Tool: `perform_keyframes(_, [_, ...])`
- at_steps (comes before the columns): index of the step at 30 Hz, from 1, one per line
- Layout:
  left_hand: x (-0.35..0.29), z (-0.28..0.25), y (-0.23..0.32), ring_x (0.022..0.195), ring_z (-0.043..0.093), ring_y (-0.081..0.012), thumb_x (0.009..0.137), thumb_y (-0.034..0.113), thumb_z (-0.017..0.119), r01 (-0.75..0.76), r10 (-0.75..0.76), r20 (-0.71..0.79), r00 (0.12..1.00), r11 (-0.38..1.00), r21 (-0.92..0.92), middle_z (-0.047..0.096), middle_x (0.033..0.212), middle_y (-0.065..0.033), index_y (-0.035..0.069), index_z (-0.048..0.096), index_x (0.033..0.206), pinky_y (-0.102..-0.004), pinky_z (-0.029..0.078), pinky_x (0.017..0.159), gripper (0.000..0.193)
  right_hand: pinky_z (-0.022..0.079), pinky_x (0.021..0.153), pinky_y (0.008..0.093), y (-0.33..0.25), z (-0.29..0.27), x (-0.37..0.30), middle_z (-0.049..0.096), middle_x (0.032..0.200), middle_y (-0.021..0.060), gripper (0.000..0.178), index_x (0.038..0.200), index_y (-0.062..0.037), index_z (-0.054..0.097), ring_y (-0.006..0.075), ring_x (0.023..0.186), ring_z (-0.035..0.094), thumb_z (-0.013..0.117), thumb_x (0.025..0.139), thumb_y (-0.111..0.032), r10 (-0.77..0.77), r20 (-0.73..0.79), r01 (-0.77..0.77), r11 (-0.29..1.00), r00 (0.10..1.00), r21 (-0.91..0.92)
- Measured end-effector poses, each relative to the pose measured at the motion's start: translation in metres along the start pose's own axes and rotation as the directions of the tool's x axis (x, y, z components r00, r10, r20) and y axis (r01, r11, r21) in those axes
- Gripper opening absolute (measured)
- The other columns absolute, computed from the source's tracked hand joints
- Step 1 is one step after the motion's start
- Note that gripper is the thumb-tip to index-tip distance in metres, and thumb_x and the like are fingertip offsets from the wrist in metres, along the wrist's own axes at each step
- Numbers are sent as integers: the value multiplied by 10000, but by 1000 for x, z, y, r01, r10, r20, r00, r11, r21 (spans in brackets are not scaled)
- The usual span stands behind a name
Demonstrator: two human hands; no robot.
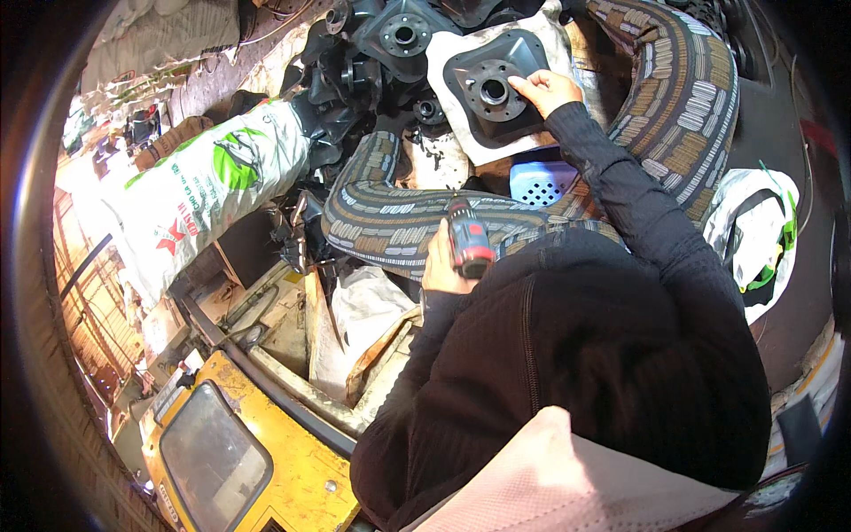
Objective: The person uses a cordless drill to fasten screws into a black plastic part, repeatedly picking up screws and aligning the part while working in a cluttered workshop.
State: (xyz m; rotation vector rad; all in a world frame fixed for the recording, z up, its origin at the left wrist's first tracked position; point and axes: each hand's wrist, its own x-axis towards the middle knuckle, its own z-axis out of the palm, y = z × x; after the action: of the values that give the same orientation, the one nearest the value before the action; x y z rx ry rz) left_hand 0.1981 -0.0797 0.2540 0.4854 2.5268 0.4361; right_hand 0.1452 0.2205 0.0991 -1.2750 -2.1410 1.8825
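My left hand is wrapped round a grey and red cordless drill, held above my patterned trouser leg with its nose pointing away from me. A black, square-cornered part with a round hub and several small holes lies on a white sheet between my knees. My right hand is at the right side of that hub, thumb and forefinger pinched together by its raised central ring. Anything small between those fingertips is too small to make out.
More black hub parts are heaped beyond and to the left. A printed white sack lies at left, above a yellow machine panel. A blue perforated basket sits between my legs, and a white bag stands at right.
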Motion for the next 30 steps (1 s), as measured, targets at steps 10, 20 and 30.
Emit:
perform_keyframes(10, [107,-110,68,498,543,-139,817,144,644,82,16,163,987,812,-577,615,728,-74,7,569,988,-262,432,451,231,432,578,249,0,1,-1,600,636,11,417,764,-58,659,89,589,527,711,714,-468,-23,-22,23,999,999,31])
perform_keyframes(20, [143,-105,71,486,540,-142,818,143,651,68,53,201,978,832,-551,618,773,-90,16,545,989,-272,456,430,238,420,546,258,-5,-1,-7,579,602,13,429,764,-56,659,100,557,515,710,711,-478,-14,-30,16,999,999,37])
perform_keyframes(30, [156,-101,69,487,547,-135,817,150,658,97,43,247,968,843,-529,626,749,-90,14,541,991,-263,451,435,250,420,546,255,-5,-1,-7,586,609,16,408,769,-47,656,92,561,519,721,714,-446,-10,-39,12,999,999,52])
